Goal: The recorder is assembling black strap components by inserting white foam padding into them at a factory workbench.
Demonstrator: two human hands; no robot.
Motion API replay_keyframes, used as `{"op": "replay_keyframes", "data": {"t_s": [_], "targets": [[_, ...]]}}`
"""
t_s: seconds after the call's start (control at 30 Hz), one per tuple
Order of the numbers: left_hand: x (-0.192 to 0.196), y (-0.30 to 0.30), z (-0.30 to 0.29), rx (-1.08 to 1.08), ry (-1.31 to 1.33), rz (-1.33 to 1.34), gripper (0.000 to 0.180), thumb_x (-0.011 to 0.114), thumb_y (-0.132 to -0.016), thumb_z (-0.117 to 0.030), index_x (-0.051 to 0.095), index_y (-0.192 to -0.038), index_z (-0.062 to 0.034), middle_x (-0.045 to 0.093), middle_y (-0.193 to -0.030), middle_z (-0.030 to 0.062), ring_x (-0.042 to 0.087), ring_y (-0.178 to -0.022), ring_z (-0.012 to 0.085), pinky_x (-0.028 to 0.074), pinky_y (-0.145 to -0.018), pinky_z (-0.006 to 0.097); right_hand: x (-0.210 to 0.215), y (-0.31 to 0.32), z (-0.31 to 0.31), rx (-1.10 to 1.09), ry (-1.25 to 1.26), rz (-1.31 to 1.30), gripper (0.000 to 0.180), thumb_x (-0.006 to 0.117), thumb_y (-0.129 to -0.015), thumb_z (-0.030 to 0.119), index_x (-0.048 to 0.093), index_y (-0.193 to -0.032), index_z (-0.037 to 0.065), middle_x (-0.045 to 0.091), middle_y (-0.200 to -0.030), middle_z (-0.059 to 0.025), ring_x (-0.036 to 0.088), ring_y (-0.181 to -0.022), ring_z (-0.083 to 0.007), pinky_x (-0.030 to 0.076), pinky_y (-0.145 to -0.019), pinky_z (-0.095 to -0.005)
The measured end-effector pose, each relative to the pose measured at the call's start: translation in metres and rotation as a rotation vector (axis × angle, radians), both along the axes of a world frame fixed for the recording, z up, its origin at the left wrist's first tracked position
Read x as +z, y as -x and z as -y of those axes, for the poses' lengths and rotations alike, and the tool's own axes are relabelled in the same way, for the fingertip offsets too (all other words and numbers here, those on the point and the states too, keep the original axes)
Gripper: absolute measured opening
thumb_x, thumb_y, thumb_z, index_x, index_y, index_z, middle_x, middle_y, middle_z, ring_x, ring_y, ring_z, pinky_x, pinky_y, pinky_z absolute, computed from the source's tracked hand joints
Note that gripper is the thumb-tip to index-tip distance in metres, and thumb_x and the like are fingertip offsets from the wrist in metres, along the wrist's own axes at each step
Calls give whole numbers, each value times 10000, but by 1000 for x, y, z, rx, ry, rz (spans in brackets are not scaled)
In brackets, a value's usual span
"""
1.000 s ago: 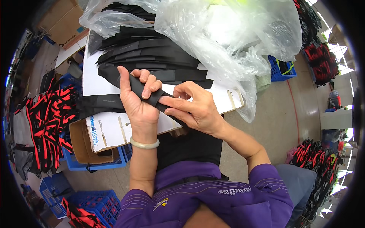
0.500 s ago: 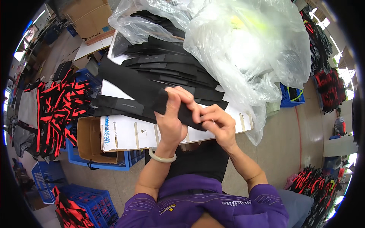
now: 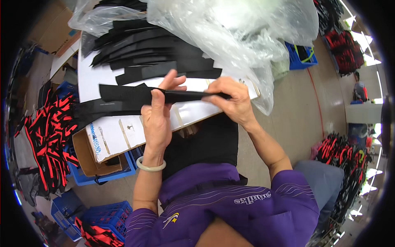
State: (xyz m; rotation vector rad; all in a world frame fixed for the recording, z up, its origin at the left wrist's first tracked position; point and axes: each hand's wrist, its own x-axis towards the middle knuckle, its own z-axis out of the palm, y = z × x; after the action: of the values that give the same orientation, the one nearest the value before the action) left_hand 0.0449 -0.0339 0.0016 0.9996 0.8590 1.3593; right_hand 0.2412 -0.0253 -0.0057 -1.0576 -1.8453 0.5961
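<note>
A black fabric strip (image 3: 127,93) is stretched sideways above the near edge of the white table (image 3: 119,133). Its left part is wide and flat; between my hands it narrows, folded lengthwise. My right hand (image 3: 232,99) pinches its right end between thumb and fingers. Around the middle of the strip is my left hand (image 3: 158,111), thumb on the near side and fingers behind, partly hidden. Behind my hands lies a pile of similar black strips (image 3: 150,47), fanned over one another. More black strips (image 3: 92,109) lie to the left, close to the held one.
Clear plastic sheeting (image 3: 230,33) covers the table's far right. An open cardboard box (image 3: 88,158) sits in a blue crate (image 3: 88,179) under the near left corner. Red and black pieces (image 3: 51,144) are heaped at left. Another blue crate (image 3: 109,216) stands lower left.
The strip has swung from a slant to nearly level and is drawn out longer between my hands. My hands have moved apart, the left one leftward. The whole view has shifted.
</note>
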Motion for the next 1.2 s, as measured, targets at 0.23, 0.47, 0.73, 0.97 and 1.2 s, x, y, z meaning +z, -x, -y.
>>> {"op": "replay_keyframes", "data": {"t_s": [0.23, 0.47, 0.73, 0.97, 1.2], "targets": [[-33, -6, 53, -230, -405, -823, 342, 701, -812, -73, 610, -1124, 32, 617, -1153, 179, 584, -1111, 313, 461, -954, 398, -74, -37, 4, -27, -368, 477, 268, 746, -721, 124, 709, -987, 117, 662, -1035, -28, 608, -960, -238, 451, -840, -398], [-79, -10, 41, -292, -610, -1358, 747, 760, -738, -112, 414, -1393, -17, 357, -1466, 201, 286, -1400, 386, 252, -1134, 507, -84, -65, 49, -170, -145, 577, 488, 751, -744, 352, 654, -1201, 210, 590, -1295, 5, 471, -1286, -222, 300, -1096, -444], [-78, -24, 31, -253, -628, -1349, 751, 746, -741, -91, 406, -1408, -33, 326, -1497, 195, 270, -1415, 373, 222, -1144, 509, -100, -63, 58, -229, -94, 620, 653, 769, -720, 324, 547, -1331, 260, 476, -1424, 31, 402, -1350, -220, 226, -1151, -488], [-85, -45, 42, -262, -628, -1523, 771, 712, -766, -107, 352, -1448, -70, 279, -1515, 214, 193, -1434, 408, 168, -1134, 578, -105, -64, 55, -232, -137, 580, 592, 747, -756, 243, 564, -1319, 242, 503, -1403, 26, 408, -1349, -231, 234, -1141, -484], [-98, -61, 50, -98, -659, -1575, 806, 696, -720, -84, 333, -1432, 20, 276, -1512, 244, 218, -1427, 411, 166, -1146, 549, -109, -61, 54, -270, -170, 569, 554, 735, -761, 182, 591, -1290, 257, 523, -1386, 40, 418, -1339, -210, 226, -1141, -467]]}}
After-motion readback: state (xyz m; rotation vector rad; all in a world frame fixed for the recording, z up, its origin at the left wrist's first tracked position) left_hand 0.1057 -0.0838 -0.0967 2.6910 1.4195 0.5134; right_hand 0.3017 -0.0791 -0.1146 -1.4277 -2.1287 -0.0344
